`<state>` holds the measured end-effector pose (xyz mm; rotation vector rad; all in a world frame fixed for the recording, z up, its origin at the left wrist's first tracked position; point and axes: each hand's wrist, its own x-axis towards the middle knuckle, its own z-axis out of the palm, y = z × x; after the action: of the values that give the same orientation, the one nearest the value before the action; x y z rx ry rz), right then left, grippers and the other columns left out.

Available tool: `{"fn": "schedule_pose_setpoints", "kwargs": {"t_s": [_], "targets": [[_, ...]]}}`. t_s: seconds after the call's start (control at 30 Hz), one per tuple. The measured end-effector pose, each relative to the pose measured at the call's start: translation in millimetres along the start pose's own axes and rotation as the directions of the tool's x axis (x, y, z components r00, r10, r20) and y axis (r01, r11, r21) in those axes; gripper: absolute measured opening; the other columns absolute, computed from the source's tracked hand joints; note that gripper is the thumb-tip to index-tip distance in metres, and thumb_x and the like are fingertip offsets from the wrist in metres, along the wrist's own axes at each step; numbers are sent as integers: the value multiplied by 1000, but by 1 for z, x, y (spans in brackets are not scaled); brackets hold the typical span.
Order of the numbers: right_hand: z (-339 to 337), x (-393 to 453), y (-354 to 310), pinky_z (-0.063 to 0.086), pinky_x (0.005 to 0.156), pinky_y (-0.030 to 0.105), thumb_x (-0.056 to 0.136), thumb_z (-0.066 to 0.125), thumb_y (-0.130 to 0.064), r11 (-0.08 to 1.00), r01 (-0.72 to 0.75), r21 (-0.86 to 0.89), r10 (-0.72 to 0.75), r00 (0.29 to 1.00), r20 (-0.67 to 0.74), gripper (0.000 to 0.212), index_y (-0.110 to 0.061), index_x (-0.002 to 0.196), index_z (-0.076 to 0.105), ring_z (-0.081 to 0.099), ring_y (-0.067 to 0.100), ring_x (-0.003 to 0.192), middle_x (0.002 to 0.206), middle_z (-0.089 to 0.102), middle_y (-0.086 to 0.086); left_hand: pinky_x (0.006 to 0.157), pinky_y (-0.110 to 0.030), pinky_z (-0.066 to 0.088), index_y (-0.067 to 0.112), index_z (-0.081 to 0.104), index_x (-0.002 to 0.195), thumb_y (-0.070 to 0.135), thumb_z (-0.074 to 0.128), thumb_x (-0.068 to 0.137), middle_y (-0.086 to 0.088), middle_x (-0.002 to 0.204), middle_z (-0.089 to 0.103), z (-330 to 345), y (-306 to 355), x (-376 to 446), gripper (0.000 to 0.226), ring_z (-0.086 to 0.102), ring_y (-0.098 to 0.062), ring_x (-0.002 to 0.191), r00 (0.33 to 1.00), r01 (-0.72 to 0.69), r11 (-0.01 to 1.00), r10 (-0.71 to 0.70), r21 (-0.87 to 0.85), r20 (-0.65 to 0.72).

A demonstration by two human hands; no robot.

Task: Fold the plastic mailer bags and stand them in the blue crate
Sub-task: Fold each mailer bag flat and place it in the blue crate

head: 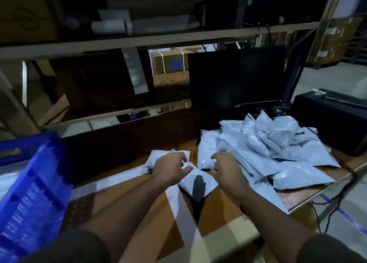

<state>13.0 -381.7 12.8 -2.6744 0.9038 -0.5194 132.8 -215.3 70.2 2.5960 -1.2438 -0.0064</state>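
A pale grey mailer bag (196,185) lies on the wooden table in front of me, partly folded. My left hand (170,167) sits on its middle, with thumb and fingers pinching the plastic. To the right is a loose pile of mailer bags (268,143). My right hand (226,165) curls its fingers and thumb round the near-left edge of the pile's front bag (206,155). The blue crate (33,183) stands at the table's left edge, blurred, and I cannot make out what it holds.
A dark monitor (234,78) stands behind the pile and a black box (333,121) sits to its right. Metal shelving (139,40) with cartons rises behind the table. Cables hang off the table's right edge (317,193).
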Motion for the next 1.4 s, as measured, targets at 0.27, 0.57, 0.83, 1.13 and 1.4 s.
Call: {"fn": "schedule_pose_setpoints", "kwargs": {"t_s": [0.27,0.57,0.83,1.13,1.4], "targets": [[33,17,20,58,76,33,89,66,-9,993,101,-60,-101,995,4,50,-33,131,53,54,17,111,124,49,-4,74,-29,55,29,66,117,57,60,93,10,112,72,28,6,-5,37,66,-10,93,987,160,986,-161,-42,-16],[21,16,8,57,81,32,88,73,-13,992,112,63,-109,993,-47,43,-26,128,62,59,18,107,121,61,-2,66,-21,53,31,67,116,54,62,95,12,108,73,33,-13,-18,32,65,-5,86,969,235,961,-244,-149,-47],[-2,-24,-35,48,79,23,84,61,6,882,387,268,-304,904,-302,36,-20,107,70,55,11,102,104,64,-7,85,-42,59,29,53,130,60,65,90,7,117,65,21,-44,-28,52,64,-12,100,859,292,682,-495,-671,-129],[14,-74,-55,48,84,15,85,57,5,727,411,550,-513,858,37,40,-32,97,68,59,4,105,105,64,-18,85,-39,55,21,20,159,37,77,89,-5,147,47,24,-105,-90,92,61,-27,110,579,371,152,-809,-916,100],[30,-82,-60,53,87,32,88,57,-2,788,402,466,-497,862,97,34,-33,94,69,61,4,100,106,65,-12,69,-36,54,19,62,106,46,82,80,-3,103,68,36,-136,-172,42,66,-19,88,623,512,322,-778,-796,85]]}}
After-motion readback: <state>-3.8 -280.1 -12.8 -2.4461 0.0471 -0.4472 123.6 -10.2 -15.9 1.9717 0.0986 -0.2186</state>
